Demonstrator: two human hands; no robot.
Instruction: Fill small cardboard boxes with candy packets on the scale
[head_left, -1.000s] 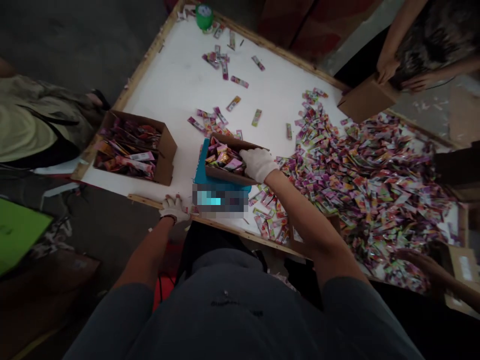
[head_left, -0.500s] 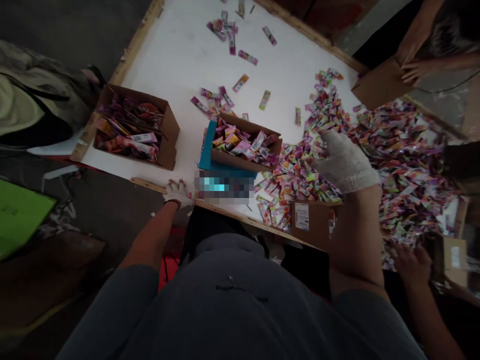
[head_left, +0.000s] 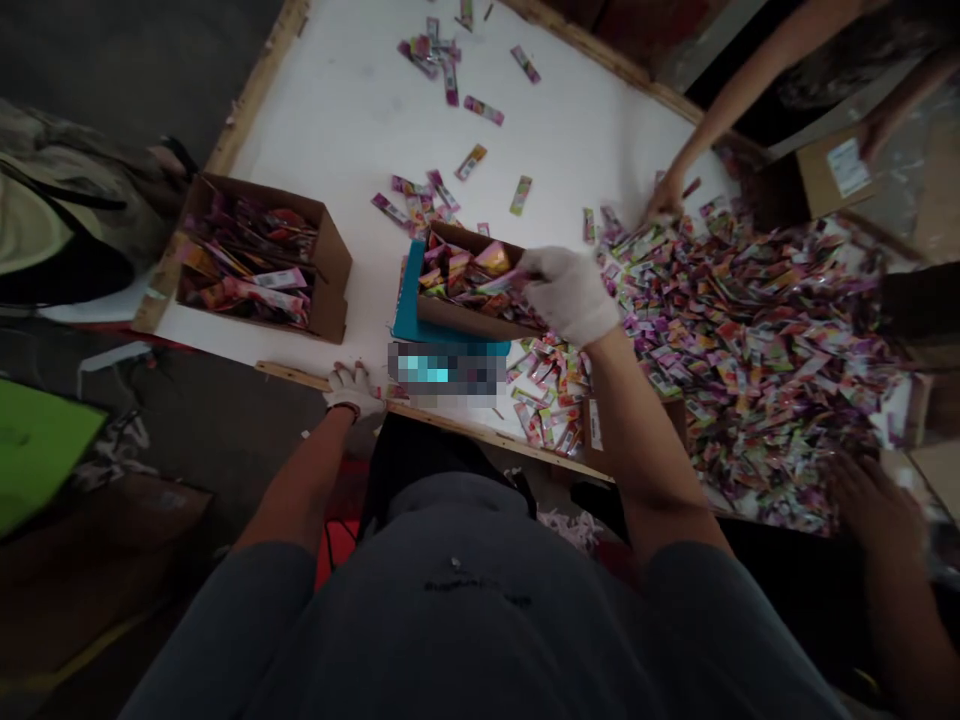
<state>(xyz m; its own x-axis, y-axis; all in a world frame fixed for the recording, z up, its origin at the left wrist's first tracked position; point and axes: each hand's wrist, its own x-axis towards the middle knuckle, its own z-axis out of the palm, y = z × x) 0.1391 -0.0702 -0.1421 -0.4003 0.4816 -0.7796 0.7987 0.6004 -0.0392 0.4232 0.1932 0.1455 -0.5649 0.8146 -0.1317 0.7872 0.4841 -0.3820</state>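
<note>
My right hand (head_left: 571,292), in a whitish glove, is over the right end of a small open carton (head_left: 472,318) filled with slim colourful packets (head_left: 469,270). Its fingers are closed on a slim packet (head_left: 514,280) at the carton's rim. That carton rests on a blue scale (head_left: 406,305), whose lit display at the front is blurred out. My left hand (head_left: 352,386), also gloved, lies with fingers spread on the table's near wooden edge, holding nothing. Beneath and beyond my right forearm spreads a big heap of the same packets (head_left: 757,340).
A larger carton of packets (head_left: 334,275) stands at left. Loose packets (head_left: 484,110) are scattered across the white table (head_left: 337,120). Partly behind my forearm is another carton (head_left: 600,440). A co-worker's hand (head_left: 666,195) touches the heap; another person's hand (head_left: 874,500) is at lower right.
My right hand has moved left from the heap to the carton on the scale. The co-worker at upper right has reached into the heap and tipped their box. My left hand has stayed put.
</note>
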